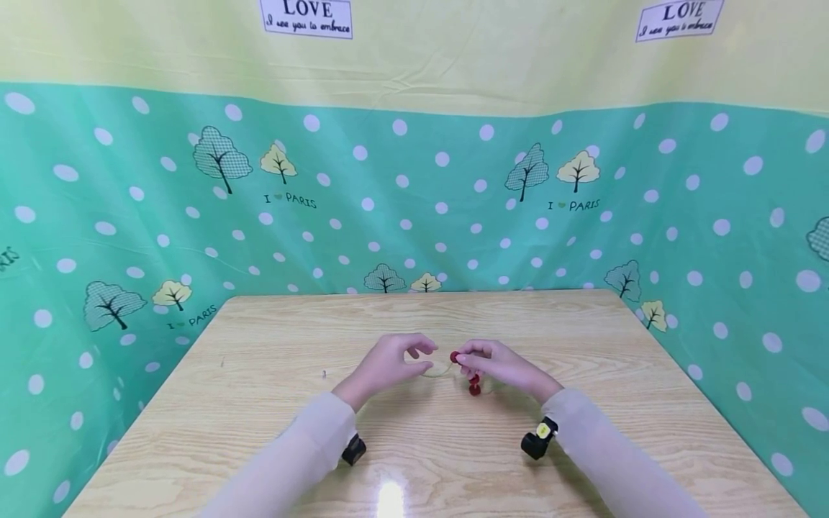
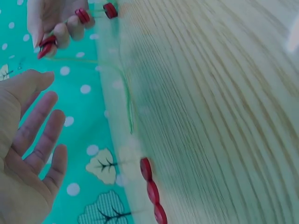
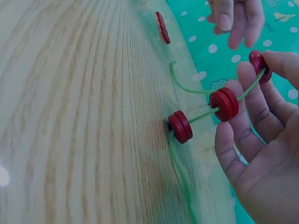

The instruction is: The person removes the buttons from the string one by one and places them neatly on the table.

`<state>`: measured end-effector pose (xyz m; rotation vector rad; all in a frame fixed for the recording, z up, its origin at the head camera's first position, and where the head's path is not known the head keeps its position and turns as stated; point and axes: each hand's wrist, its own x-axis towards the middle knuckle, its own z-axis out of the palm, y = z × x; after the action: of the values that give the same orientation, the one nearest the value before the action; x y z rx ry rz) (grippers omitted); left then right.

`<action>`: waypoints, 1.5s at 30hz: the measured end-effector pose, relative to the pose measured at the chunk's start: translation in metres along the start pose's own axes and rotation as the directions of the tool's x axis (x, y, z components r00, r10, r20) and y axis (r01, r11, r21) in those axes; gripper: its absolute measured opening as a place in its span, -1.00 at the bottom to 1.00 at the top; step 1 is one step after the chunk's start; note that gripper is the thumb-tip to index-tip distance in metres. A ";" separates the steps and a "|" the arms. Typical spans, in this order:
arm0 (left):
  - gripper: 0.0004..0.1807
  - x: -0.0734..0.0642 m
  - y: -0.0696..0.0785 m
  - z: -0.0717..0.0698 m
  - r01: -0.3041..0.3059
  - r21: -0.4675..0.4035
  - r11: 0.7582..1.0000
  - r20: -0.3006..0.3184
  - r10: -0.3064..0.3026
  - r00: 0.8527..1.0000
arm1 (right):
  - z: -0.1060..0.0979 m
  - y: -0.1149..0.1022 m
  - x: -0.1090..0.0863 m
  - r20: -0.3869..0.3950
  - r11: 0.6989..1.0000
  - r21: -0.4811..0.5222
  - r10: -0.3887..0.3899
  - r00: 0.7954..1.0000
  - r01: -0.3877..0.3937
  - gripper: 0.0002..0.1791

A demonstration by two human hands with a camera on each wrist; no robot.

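My right hand (image 1: 499, 362) pinches a red bead (image 3: 265, 74) between thumb and fingertip. A green cord (image 3: 202, 115) runs from that bead through two more red beads, each grooved like a pair of discs. One threaded bead (image 3: 224, 104) lies against the right fingers; the other bead (image 3: 180, 127) hangs lower, close over the table. Past the pinched bead, a loose length of cord (image 2: 127, 88) curves over the table. My left hand (image 1: 391, 360) hovers left of the pinched bead, fingers spread and holding nothing; in the left wrist view its fingers (image 2: 49, 126) are apart from the cord.
A row of three red rounded pieces (image 2: 153, 191) lies on the wooden table (image 1: 272, 446); the right wrist view shows the same red row (image 3: 162, 28) near the far edge. A green dotted curtain (image 1: 388, 180) hangs behind and on both sides of the table.
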<state>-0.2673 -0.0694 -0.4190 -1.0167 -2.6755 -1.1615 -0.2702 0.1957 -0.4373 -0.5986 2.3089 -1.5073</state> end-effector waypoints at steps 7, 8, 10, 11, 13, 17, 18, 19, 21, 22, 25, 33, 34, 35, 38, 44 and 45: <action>-0.68 0.010 0.009 0.010 -0.033 -0.020 0.999 0.022 0.033 0.999 | 0.002 -0.002 0.001 0.019 1.000 0.000 -0.016 1.000 0.016 -0.58; -0.68 0.011 0.010 0.011 -0.037 -0.019 0.999 0.024 0.037 0.999 | 0.002 -0.002 0.001 0.023 1.000 0.003 -0.017 1.000 0.017 -0.58; -0.68 0.013 0.011 0.013 -0.045 -0.021 0.999 0.029 0.046 0.999 | 0.002 -0.002 0.001 0.025 1.000 0.011 -0.016 1.000 0.015 -0.59; -0.68 0.013 0.012 0.014 -0.047 -0.022 0.999 0.032 0.047 0.998 | 0.002 -0.002 0.000 0.027 1.000 0.012 -0.020 0.999 0.019 -0.58; -0.67 0.014 0.013 0.015 -0.049 -0.017 0.999 0.035 0.050 0.998 | 0.002 -0.002 0.000 0.027 1.000 0.016 -0.022 0.999 0.021 -0.60; -0.68 0.015 0.015 0.017 -0.050 0.014 0.999 0.033 0.049 0.998 | 0.003 -0.001 0.001 0.031 0.999 0.011 -0.032 0.999 0.032 -0.65; -0.68 0.015 0.016 0.017 -0.045 0.025 0.999 0.033 0.044 0.998 | 0.003 -0.001 0.002 0.031 0.999 0.010 -0.031 0.999 0.030 -0.66; -0.68 0.015 0.016 0.018 -0.038 0.032 0.999 0.034 0.037 0.999 | 0.003 0.000 0.003 0.033 0.999 0.009 -0.034 0.999 0.034 -0.67; -0.68 0.015 0.017 0.018 -0.024 0.046 0.999 0.036 0.023 0.999 | 0.003 0.000 0.003 0.036 0.999 0.009 -0.038 0.999 0.038 -0.68; -0.68 0.015 0.017 0.018 -0.018 0.051 0.999 0.036 0.016 0.999 | 0.003 0.000 0.003 0.037 0.999 0.011 -0.036 0.999 0.036 -0.68; -0.70 0.015 0.018 0.018 -0.004 0.049 0.999 0.043 0.001 0.999 | 0.004 -0.001 0.004 0.039 0.999 0.008 -0.041 0.998 0.040 -0.68; -0.74 0.015 0.017 0.019 -0.019 0.040 0.999 0.034 0.017 0.999 | 0.004 -0.001 0.003 0.047 1.000 -0.004 -0.030 0.998 0.030 -0.69; -0.74 0.015 0.017 0.019 -0.020 0.042 0.999 0.034 0.018 0.999 | 0.004 -0.001 0.003 0.046 1.000 -0.008 -0.029 0.999 0.029 -0.68; -0.75 0.015 0.017 0.019 -0.022 0.041 0.999 0.032 0.021 0.999 | 0.004 -0.001 0.002 0.045 1.000 -0.012 -0.027 0.999 0.027 -0.67; -0.75 0.015 0.016 0.019 -0.024 0.040 0.999 0.025 0.023 0.999 | 0.004 -0.001 0.002 0.043 0.999 -0.026 -0.020 0.999 0.021 -0.63; -0.76 0.015 0.015 0.018 -0.022 0.030 0.999 0.020 0.021 1.000 | 0.005 0.000 0.001 0.051 1.000 -0.027 -0.007 0.999 0.009 -0.58; -0.76 0.015 0.015 0.018 -0.020 0.030 0.999 0.020 0.020 1.000 | 0.005 0.001 0.001 0.052 1.000 -0.018 -0.008 0.999 0.009 -0.59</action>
<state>-0.2667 -0.0416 -0.4178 -1.0529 -2.6825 -1.1098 -0.2686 0.1914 -0.4399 -0.6459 2.2857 -1.4585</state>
